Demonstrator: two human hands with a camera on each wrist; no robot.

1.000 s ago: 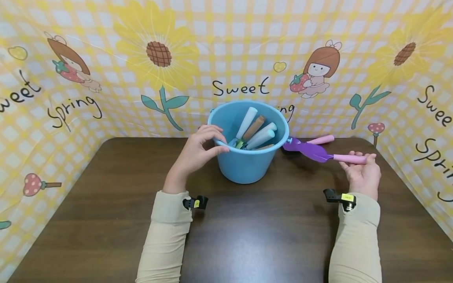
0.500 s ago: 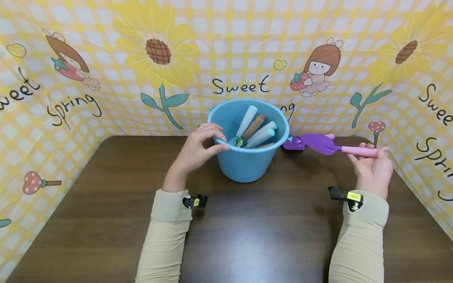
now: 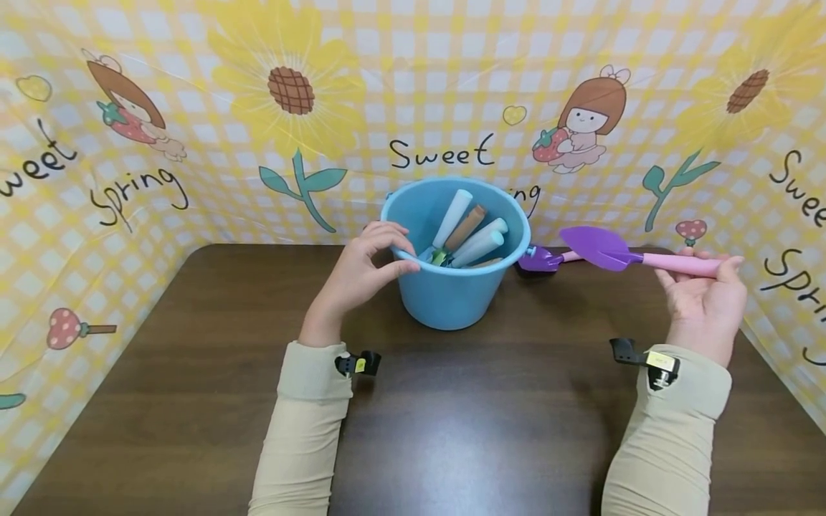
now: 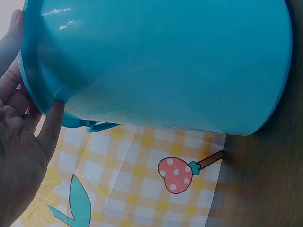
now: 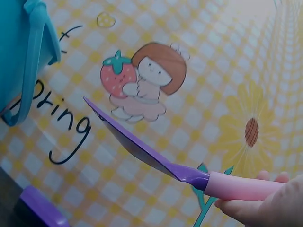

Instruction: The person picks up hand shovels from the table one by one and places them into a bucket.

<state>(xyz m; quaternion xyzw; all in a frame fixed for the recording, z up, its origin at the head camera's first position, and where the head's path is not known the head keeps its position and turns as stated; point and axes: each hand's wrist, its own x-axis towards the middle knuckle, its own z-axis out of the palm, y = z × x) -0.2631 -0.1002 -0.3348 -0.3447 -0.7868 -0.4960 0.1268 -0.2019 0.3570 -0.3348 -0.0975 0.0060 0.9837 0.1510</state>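
Observation:
A blue bucket (image 3: 452,297) stands upright at the back of the table, with several light-blue and brown tool handles (image 3: 466,228) leaning inside it. My left hand (image 3: 361,269) grips its rim on the left, thumb on the near side; the left wrist view shows the bucket wall (image 4: 165,66) close up beside the fingers. In my right hand (image 3: 706,301) is a hand trowel with a purple blade (image 3: 600,247), held by its pink handle (image 5: 236,186). The trowel is raised right of the bucket, blade pointing left. Its blade overlaps a second purple tool's pink handle in the head view.
The second tool, with a purple scoop-like head (image 3: 540,260), lies on the table (image 3: 464,416) just right of the bucket. A printed checked cloth (image 3: 445,79) walls the table at the back and sides. The bucket's handle (image 5: 31,71) hangs on its right side.
My right hand has carried the trowel rightward and up, away from the bucket, so more of the tool lying behind shows. My left hand stays on the rim.

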